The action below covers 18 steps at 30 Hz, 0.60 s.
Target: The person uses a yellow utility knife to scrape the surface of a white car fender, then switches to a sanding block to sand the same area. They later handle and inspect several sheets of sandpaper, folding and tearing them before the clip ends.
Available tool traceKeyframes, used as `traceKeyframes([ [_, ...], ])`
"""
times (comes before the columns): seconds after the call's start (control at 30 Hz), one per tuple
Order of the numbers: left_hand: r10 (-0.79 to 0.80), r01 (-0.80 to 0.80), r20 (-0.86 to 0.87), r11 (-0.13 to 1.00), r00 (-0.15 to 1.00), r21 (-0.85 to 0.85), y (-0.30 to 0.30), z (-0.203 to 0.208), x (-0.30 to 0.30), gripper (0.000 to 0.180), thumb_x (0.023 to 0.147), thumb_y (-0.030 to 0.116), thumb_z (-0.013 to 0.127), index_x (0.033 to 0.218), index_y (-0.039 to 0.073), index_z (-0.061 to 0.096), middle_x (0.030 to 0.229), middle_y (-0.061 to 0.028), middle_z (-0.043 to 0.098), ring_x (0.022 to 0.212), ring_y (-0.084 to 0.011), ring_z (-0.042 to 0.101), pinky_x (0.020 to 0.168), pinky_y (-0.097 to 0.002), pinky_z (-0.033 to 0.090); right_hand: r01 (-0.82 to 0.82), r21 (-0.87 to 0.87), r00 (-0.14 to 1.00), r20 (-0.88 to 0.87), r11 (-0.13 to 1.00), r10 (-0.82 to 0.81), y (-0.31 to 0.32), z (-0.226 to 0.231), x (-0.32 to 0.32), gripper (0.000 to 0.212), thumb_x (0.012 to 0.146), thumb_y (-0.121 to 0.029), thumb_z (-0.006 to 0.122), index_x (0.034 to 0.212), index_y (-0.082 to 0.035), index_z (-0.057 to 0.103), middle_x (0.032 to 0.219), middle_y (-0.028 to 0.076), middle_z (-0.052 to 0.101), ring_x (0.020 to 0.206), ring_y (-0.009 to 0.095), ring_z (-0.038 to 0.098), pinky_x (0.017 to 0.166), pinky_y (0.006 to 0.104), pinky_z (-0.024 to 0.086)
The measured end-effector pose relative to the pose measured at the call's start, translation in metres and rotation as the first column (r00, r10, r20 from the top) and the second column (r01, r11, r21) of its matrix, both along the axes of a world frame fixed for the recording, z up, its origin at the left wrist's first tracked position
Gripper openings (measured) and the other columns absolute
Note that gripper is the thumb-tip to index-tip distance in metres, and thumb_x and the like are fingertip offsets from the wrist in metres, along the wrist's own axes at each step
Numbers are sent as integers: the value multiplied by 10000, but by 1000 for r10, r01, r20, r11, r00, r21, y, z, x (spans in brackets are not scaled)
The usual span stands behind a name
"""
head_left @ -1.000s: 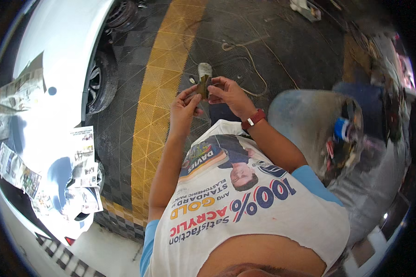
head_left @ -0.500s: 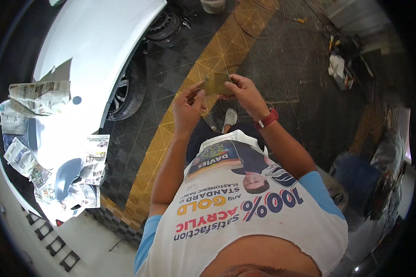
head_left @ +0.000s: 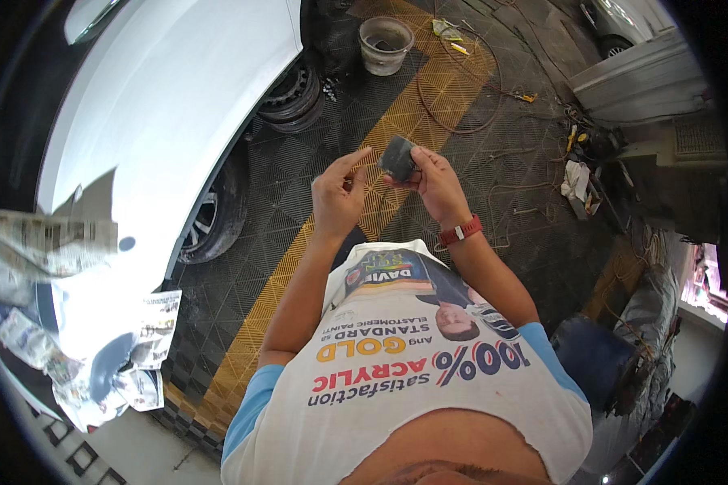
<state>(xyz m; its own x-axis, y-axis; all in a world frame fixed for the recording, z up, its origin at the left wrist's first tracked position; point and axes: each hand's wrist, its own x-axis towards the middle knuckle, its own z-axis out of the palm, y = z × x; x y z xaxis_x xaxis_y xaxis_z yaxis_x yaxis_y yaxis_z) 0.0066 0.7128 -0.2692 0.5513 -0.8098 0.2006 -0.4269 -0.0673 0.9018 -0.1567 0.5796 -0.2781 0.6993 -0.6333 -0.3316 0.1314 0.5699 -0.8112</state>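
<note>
Between the thumb and fingers of my right hand [head_left: 440, 187] is a small dark grey sheet that looks like folded sandpaper [head_left: 396, 158]. My right hand is closed on its right side, at chest height in front of me. To the left of the sheet, my left hand [head_left: 337, 202] holds nothing. Its index finger points toward the sheet with the thumb apart from it, and a small gap separates the fingertip from the sheet's edge. The remaining left fingers are curled and partly hidden. A red watch [head_left: 461, 232] sits on my right wrist.
On the left is a white car body [head_left: 178, 105] with newspaper [head_left: 52, 242] masking and a tyre [head_left: 228, 212]. Beyond it lie stacked wheel rims [head_left: 289, 101] and a grey bucket [head_left: 386, 63]. A hose [head_left: 500, 85] loops over the tiled floor; a white cloth [head_left: 575, 179] lies at right.
The sandpaper has turned from a wide olive face to a smaller, dark grey face. My left hand has come off it, and the view has shifted so more floor ahead shows.
</note>
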Motion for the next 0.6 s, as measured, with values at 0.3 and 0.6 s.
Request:
traceKeyframes([
  [0.3,-263,310,486,950,833,-17,-110,10,197,145,875,76,801,1008,129,820,1134,-18,767,946,-246,771,761,-352,622,-43,114,969,-238,993,69,-96,-3,151,419,1139,-341,549,1368,-2,641,1193,95,731,926,197,768,844,328,646],
  [0.6,-345,282,292,930,892,236,-209,4,274,161,869,167,822,1000,77,795,1294,-55,718,1025,-267,752,839,-388,604,-492,-809,820,-555,321,-143,-175,24,236,376,958,-200,801,1253,-5,672,1144,116,704,1133,282,691,965,402,543],
])
